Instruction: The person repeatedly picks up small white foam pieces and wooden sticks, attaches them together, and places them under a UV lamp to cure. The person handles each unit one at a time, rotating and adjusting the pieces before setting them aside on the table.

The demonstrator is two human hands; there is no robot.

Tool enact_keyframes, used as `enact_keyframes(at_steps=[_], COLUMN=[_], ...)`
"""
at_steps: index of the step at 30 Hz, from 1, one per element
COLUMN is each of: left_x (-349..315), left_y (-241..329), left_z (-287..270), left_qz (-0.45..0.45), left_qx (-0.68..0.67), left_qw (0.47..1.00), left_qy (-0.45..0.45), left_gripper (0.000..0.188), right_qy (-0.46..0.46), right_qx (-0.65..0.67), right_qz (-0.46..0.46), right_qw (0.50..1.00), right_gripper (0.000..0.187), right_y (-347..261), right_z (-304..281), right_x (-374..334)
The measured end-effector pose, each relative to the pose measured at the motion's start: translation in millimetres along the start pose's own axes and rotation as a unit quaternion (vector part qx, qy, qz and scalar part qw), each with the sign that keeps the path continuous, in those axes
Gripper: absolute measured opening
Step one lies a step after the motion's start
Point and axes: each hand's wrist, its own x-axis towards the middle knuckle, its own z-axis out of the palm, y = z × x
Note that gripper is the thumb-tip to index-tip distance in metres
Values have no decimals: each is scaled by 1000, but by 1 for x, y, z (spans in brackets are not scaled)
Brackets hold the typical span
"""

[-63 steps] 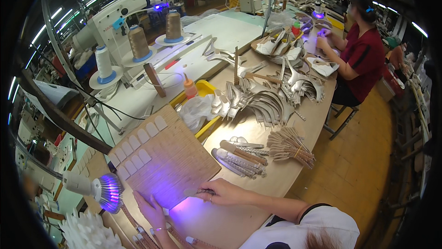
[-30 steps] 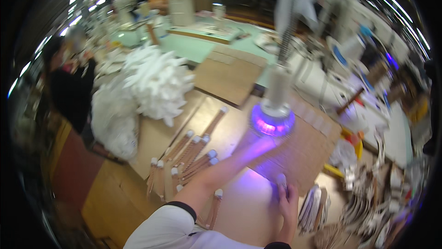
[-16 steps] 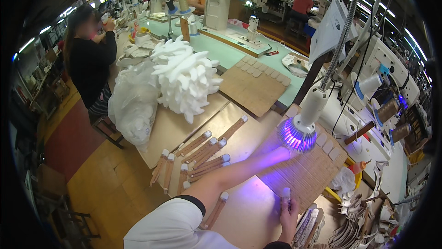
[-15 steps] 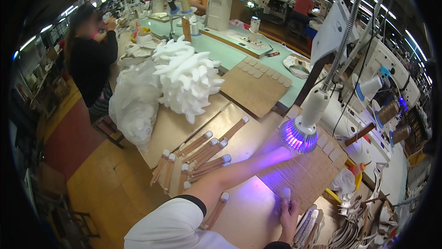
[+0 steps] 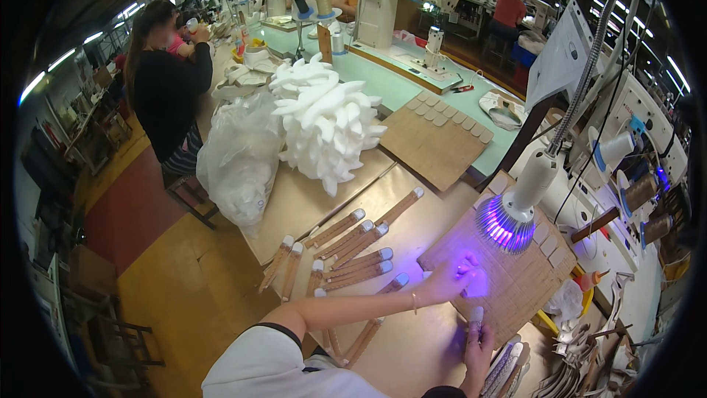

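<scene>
Under a lamp glowing violet [image 5: 507,223], my left hand [image 5: 451,279] hovers over a cardboard sheet [image 5: 508,291]. Its fingers look pinched together, but the violet glare hides what is between them. At the cardboard's near edge, my right hand [image 5: 479,350] grips a strap with a pale rounded tip [image 5: 476,315], the tip pointing up and away from me. Small rounded beige pads [image 5: 549,245] lie in a row along the cardboard's far right side. Several brown braided straps with whitish tips [image 5: 356,242] are spread left of my left forearm, some partly under it.
A pile of white foam pieces [image 5: 324,125] and a clear plastic bag [image 5: 239,162] sit at the back left. Another padded board [image 5: 434,140] lies beyond. Sewing machines [image 5: 401,22] stand behind and at right. More straps [image 5: 508,368] lie near my right hand. A person [image 5: 169,81] works at left.
My left hand has come out from behind the lamp, back toward my right hand. My right hand keeps its grip on the strap. The whole view has shifted slightly.
</scene>
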Motion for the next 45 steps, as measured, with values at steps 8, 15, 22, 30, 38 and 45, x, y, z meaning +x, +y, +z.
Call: enact_keyframes(at_steps=[8, 15, 22, 30, 38, 45], left_x=[-24, -9, -3, -4, -8, -8], left_y=[6, -6, -8, 32, 38, 47], left_z=[-30, -25, -14, -7, -6, -6], left_qz=[5, 16, -40, 35, 43, 85], left_qx=[-176, -143, -218, -95, -7, -56], left_qw=[984, 990, 975, 990, 987, 990], left_qy=[12, 8, 18, 99, 157, 99], left_gripper=[34, 34, 29, 10, 17, 34], right_qy=[-37, -21, -45, -34, -68, -92], right_qx=[67, 85, 96, 159, 170, 174], right_qz=[49, 28, 27, -53, -121, -135], right_qw=[996, 996, 994, 985, 976, 971], right_gripper=[27, 27, 32, 53, 59, 59], right_y=[-48, -47, -58, -110, -134, -135], right_z=[-5, -17, -18, -8, 6, 11], right_x=[-19, 0, -2, 1, 24, 34])
